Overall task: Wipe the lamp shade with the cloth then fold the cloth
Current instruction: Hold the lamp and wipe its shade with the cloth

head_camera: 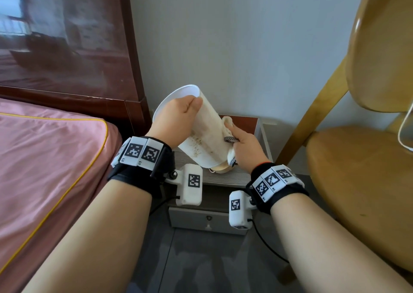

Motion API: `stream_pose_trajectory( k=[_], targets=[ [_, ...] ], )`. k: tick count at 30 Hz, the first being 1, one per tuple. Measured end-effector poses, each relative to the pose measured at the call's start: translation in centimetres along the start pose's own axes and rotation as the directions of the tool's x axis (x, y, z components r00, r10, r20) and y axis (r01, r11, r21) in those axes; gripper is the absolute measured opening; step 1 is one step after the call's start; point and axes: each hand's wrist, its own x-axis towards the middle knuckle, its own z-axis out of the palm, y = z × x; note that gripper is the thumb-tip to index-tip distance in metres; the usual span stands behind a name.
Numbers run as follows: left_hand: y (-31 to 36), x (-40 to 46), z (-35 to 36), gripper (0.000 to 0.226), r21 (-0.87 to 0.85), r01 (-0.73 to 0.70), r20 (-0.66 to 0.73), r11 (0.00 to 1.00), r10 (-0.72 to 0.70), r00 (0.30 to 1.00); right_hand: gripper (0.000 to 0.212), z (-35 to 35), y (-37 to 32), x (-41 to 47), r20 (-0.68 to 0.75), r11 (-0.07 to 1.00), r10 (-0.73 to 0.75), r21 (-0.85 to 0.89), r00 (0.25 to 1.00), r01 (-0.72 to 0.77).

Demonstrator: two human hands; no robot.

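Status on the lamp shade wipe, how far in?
Mid-wipe. Left hand grips the tilted shade at its rim; right hand presses the cloth on its side. Brown specks near the shade's lower end remain. Cloth not yet folded.

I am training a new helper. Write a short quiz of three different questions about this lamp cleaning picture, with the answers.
1. True or false: the left hand grips the lamp shade at its upper rim.
2. Which hand presses the cloth on the shade? A) left hand B) right hand C) neither
3. Fill in: the shade is tilted over the small ____ between the bed and the chair.

Key: 1 true; 2 B; 3 bedside table.
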Motion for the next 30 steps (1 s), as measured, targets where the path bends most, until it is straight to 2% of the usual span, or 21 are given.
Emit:
stream_pose_trajectory(
  k=[4, 6, 8, 9, 13, 15, 17, 20, 23, 26, 30],
  targets=[
    [-0.1, -0.2, -0.2, 0.045, 0.015, -0.001, 0.007, 1.000, 0.001, 1.000, 0.030, -1.2, 0.7, 0.4, -0.094, 0.916, 0.054, -0.391, 0.994, -0.087],
    [-0.1, -0.3, -0.2, 0.045, 0.015, -0.008, 0.013, 1.000, 0.008, 1.000, 0.030, -1.4, 0.8, 0.5, -0.173, 0.878, 0.079, -0.453, 0.982, -0.150],
    [-0.1, -0.4, -0.3, 0.044, 0.008, -0.006, 0.018, 1.000, 0.006, 1.000, 0.032, -1.6, 0.2, 0.6, -0.261, 0.899, 0.048, -0.409, 0.964, -0.155],
    [-0.1, -0.4, -0.4, 0.044, 0.002, -0.003, 0.022, 1.000, 0.003, 1.000, 0.032, -1.6, -0.4, 0.7, -0.292, 0.926, -0.004, -0.363, 0.956, -0.107],
    [0.1, -0.2, -0.3, 0.044, 0.009, -0.011, 0.026, 1.000, 0.011, 1.000, 0.027, -1.6, -3.7, 0.8, -0.372, 0.939, -0.297, -0.280, 0.879, 0.198],
    [0.3, -0.2, -0.1, 0.045, 0.021, -0.032, 0.024, 0.999, 0.031, 0.999, 0.028, -1.1, -5.4, 0.4, -0.349, 0.923, -0.377, -0.222, 0.858, 0.315],
    [0.4, -0.1, 0.1, 0.046, 0.019, -0.046, 0.023, 0.999, 0.045, 0.999, 0.034, -0.1, -6.6, -0.1, -0.227, 0.912, -0.409, -0.125, 0.884, 0.390],
    [0.2, 0.0, 0.2, 0.046, -0.005, -0.041, 0.011, 0.999, 0.041, 0.999, 0.048, 1.0, -7.3, -0.9, -0.029, 0.914, -0.399, 0.071, 0.917, 0.400],
    [-0.3, 0.0, -0.1, 0.045, -0.028, -0.023, -0.007, 0.999, 0.023, 1.000, 0.044, 0.7, -6.9, -0.9, 0.058, 0.920, -0.311, 0.268, 0.949, 0.285],
    [-0.5, -0.1, -0.2, 0.043, -0.021, -0.024, -0.016, 0.999, 0.024, 1.000, 0.036, 0.4, -5.8, -0.9, 0.053, 0.935, -0.206, 0.305, 0.977, 0.180],
    [-0.1, -0.2, -0.1, 0.041, -0.010, 0.005, -0.006, 1.000, -0.005, 1.000, 0.042, 0.4, -4.0, -1.1, -0.028, 0.926, -0.244, 0.289, 0.969, 0.241]
  ],
)
